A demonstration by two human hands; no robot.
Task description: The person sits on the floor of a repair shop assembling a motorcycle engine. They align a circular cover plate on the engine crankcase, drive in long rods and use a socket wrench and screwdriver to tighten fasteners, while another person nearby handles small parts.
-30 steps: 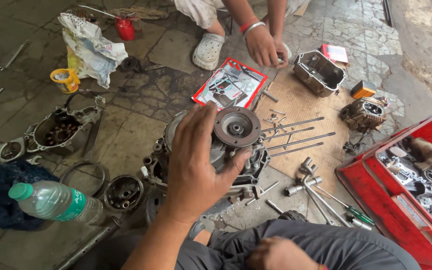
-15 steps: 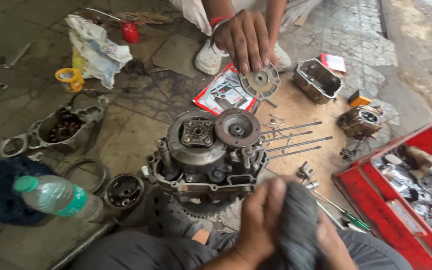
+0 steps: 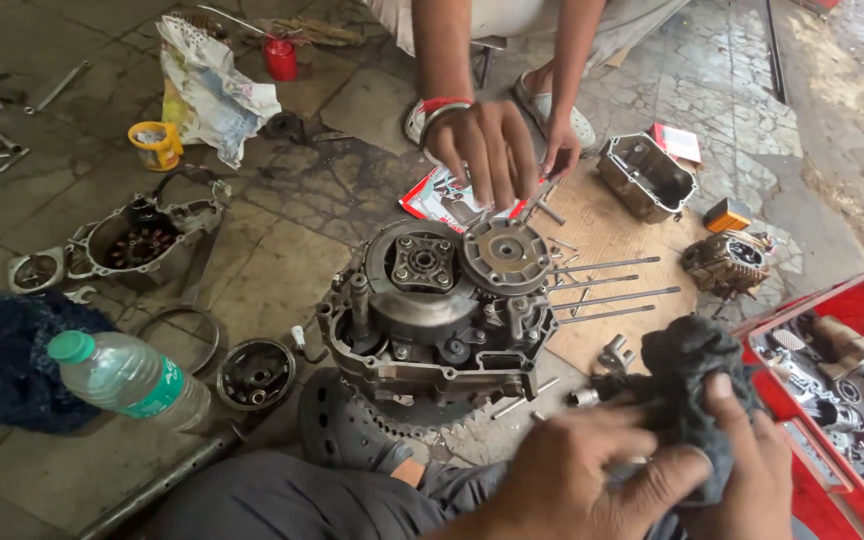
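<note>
My left hand (image 3: 592,475) and my right hand (image 3: 747,455) meet low in the head view, both closed on a dark grey cloth (image 3: 692,365) bunched between them. Just ahead of them a greasy engine crankcase (image 3: 432,340) rests on the floor, with a clutch hub (image 3: 422,265) and a round metal plate (image 3: 507,255) on top. Another person squats on the far side. That person's hands (image 3: 492,150) hover over the round plate, fingertips close to it. Several long studs (image 3: 607,285) stick out of the case to the right.
A red tray (image 3: 852,300) of parts stands at the right, a plastic water bottle (image 3: 122,375) and a dark blue rag (image 3: 2,360) at the left. An engine cover (image 3: 137,240), a small housing (image 3: 642,175), a cylinder part (image 3: 727,262), a cardboard sheet (image 3: 602,225) and tools lie around.
My left hand left the round plate on the engine and came back to the cloth with my right hand. The other person's hands moved from the red packet to above the plate.
</note>
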